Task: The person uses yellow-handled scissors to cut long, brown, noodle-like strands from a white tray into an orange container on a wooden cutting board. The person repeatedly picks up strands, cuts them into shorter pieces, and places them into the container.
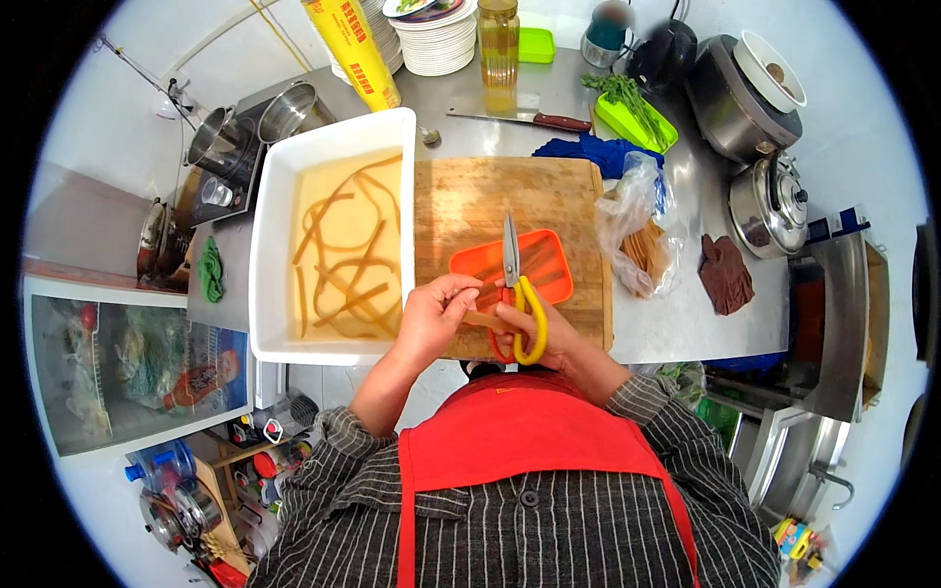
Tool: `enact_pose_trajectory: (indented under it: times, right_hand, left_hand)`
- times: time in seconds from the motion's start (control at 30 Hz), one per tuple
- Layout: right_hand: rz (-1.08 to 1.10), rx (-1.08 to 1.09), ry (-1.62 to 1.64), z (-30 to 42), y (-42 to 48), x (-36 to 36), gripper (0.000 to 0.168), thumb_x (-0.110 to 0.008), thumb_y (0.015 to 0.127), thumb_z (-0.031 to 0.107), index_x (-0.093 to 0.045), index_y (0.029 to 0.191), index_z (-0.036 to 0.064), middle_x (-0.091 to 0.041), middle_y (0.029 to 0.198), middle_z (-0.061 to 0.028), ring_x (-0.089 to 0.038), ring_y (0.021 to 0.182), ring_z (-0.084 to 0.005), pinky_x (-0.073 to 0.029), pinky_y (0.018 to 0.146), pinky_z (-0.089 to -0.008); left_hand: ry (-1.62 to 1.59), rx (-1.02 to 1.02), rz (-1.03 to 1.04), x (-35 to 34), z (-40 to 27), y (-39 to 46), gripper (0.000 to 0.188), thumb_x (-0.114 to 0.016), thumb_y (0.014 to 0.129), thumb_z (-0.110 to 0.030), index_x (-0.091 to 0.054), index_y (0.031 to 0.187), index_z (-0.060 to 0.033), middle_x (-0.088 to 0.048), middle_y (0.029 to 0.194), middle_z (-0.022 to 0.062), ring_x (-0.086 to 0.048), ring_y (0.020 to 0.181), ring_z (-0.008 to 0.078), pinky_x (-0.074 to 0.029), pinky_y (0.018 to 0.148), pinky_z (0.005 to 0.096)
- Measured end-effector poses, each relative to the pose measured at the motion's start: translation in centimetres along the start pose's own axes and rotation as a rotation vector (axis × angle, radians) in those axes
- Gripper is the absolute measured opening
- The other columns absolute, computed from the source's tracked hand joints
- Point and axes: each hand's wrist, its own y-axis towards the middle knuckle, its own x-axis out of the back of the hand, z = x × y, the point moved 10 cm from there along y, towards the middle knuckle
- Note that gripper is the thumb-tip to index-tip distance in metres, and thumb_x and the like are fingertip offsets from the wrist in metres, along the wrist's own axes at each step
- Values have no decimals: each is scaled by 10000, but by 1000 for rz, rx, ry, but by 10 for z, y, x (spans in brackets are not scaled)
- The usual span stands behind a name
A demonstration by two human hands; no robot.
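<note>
Over the wooden cutting board point(507, 191), my left hand point(434, 316) pinches the end of a flat brown strip point(485, 320). My right hand point(548, 331) holds scissors point(512, 253) with one yellow and one red handle, blades pointing away from me, and its fingers touch the strip's other end. Whether the blades are parted is hard to tell. An orange-red plastic tray point(562, 287) with several brown strips lies just beyond both hands. To the left, a white plastic tub point(406, 220) holds yellowish liquid with long brown strips in it.
Right of the board lies a clear plastic bag point(632, 250) with brown strips inside. A knife point(562, 122), a blue cloth point(581, 149) and a green tray of leafy greens point(654, 132) lie behind. A brown cloth point(724, 275) and metal kettle point(768, 209) are at right; pots point(290, 110) stand back left.
</note>
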Motion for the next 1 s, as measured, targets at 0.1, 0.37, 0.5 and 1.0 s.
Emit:
enact_pose_trajectory:
  times: [0.1, 0.37, 0.5, 1.0]
  right_hand:
    - [16, 27, 76, 1, -3, 3, 461, -615, 841, 89, -344, 1213, 108, -503, 791, -53, -496, 633, -130, -391, 492, -255]
    - [-65, 53, 18, 5, -6, 8, 488, -574, 810, -10, -330, 1218, 101, -477, 744, -55, -468, 586, -124, -385, 501, -252]
    - [-63, 60, -117, 8, -7, 7, 509, -547, 775, -39, -324, 1210, 103, -464, 730, -55, -468, 543, -128, -398, 474, -267]
    - [-596, 500, -1391, 103, -34, 71, 468, -682, 707, 91, -455, 1116, 99, -602, 831, -146, -594, 758, -331, -467, 655, -381]
  left_hand:
    - [94, -25, -25, 2, 6, -1, 124, -556, 878, -71, -616, 976, -24, -557, 696, -32, -467, 617, 29, -386, 548, 181]
    - [268, -132, -43, -2, -5, -5, 115, -588, 835, -68, -608, 927, -1, -627, 778, 117, -593, 688, 189, -471, 631, 283]
    - [340, -231, 41, -10, -15, -6, 150, -596, 825, -112, -606, 925, -1, -627, 847, 160, -610, 756, 295, -482, 662, 331]
    - [575, 15, 98, 51, 3, -21, 209, -611, 805, -130, -632, 975, -9, -630, 844, 192, -618, 746, 312, -481, 663, 339]
